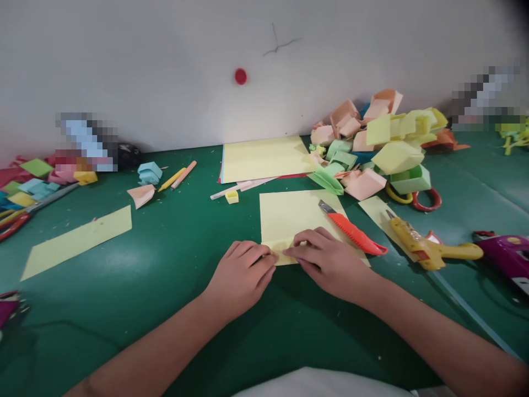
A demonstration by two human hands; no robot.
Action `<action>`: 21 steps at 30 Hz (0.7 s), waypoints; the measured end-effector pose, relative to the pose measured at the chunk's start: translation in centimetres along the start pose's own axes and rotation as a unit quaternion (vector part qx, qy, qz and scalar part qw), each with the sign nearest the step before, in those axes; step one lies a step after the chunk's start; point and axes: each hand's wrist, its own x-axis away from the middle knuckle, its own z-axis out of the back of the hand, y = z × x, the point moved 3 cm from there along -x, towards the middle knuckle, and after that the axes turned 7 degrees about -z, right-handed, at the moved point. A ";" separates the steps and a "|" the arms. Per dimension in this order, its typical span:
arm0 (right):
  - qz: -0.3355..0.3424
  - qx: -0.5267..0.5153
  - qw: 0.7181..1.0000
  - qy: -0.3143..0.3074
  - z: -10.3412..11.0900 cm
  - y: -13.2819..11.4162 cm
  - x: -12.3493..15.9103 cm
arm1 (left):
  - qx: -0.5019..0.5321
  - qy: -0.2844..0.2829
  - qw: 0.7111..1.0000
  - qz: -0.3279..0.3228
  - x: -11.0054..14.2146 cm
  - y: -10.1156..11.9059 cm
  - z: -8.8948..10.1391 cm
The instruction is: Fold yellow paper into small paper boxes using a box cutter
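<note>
The yellow sheet (293,212) lies on the green table (185,220), before the person. Left hand (244,274) and right hand (330,262) touch its near edge with bent fingers; whether either grip is closed on it, I cannot tell. An orange knife (355,231) lies partly upon the sheet; further right is a glue gun (430,245).

– What lies on the left?
– A pale yellow paper strip (80,241); beyond it, a folded blue paper piece (149,173).
– And on the right?
– Folded paper pieces (397,158) heaped by a white panel (173,82); a yellow glue gun (427,247) nearer; a red disc (240,76) on the panel.
</note>
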 end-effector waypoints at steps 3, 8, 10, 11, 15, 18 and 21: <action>0.054 0.013 0.998 0.009 0.1 -0.3 0.0 | -0.017 0.020 0.999 -0.021 -0.1 0.1 0.1; 0.068 0.008 0.998 0.011 -0.1 -0.2 0.1 | -0.016 0.040 0.997 -0.064 -0.2 0.4 0.3; 0.065 0.001 0.998 0.015 -0.2 -0.2 0.2 | -0.012 0.040 0.997 -0.065 -0.2 0.4 0.3; 0.063 0.000 0.998 0.016 -0.2 -0.2 0.2 | -0.013 0.040 0.997 -0.062 -0.1 0.3 0.2; 0.049 0.015 0.999 0.013 -0.2 -0.3 0.1 | -0.030 0.040 0.997 -0.056 0.1 0.3 -0.1; 0.052 0.020 0.998 0.001 -0.3 -0.2 0.1 | -0.042 0.029 0.997 -0.058 0.2 0.4 -0.2; 0.055 0.017 0.998 -0.004 -0.5 -0.1 0.1 | -0.052 0.025 0.997 -0.060 0.2 0.5 -0.1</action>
